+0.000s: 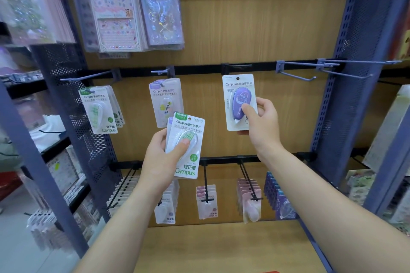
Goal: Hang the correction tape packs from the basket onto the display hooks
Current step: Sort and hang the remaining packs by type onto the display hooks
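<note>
Left hand grips green packs; right hand pinches purple pack, perhaps hooked.

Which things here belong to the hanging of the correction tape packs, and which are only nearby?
Belong to the job:
purple pack, held by right hand
green-fronted stack of packs, held by left hand
black hook above the purple pack

Only nearby:
sticker sheets
packs on the lower row

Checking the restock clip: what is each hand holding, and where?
Right hand: purple pack, by its lower right edge. Left hand: green pack stack, by its lower left edge.
</note>
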Motion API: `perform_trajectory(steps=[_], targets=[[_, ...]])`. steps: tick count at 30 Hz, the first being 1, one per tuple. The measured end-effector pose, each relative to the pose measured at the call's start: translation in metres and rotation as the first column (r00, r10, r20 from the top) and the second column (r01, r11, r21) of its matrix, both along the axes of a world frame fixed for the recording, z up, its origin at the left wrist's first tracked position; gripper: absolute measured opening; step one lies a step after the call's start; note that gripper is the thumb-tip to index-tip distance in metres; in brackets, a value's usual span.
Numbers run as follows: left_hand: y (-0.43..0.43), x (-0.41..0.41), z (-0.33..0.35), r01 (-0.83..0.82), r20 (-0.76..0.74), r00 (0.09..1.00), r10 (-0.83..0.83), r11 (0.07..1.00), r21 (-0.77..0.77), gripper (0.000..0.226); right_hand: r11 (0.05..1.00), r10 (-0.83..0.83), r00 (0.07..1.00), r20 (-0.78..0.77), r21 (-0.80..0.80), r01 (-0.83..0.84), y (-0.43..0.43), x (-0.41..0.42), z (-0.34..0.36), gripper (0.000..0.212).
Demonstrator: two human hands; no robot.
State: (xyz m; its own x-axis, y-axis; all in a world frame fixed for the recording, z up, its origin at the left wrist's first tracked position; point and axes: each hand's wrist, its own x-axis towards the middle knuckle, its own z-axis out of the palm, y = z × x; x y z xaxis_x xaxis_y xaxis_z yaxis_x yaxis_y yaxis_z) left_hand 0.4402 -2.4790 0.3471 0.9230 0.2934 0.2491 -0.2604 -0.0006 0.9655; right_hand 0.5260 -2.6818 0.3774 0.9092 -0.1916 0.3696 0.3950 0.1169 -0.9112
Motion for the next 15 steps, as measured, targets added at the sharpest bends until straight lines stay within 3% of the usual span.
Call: perform_trajectory(steps=[6,15], targets=[[-0.002,0.002,0.000,0.004,-0.003,1.000,-0.004,1.000,0.010,0.029,0.996,0.010,1.000,-0.017,-0.093,-0.011,-0.003,0.006,-0.007,0.026],[0.001,0.009,-0.003,0.004,-0.019,1.000,-0.003,1.000,0.019,0.031,0.998,0.027,0.999,-0.036,-0.052,-0.029,-0.011,0.009,-0.002,0.025]])
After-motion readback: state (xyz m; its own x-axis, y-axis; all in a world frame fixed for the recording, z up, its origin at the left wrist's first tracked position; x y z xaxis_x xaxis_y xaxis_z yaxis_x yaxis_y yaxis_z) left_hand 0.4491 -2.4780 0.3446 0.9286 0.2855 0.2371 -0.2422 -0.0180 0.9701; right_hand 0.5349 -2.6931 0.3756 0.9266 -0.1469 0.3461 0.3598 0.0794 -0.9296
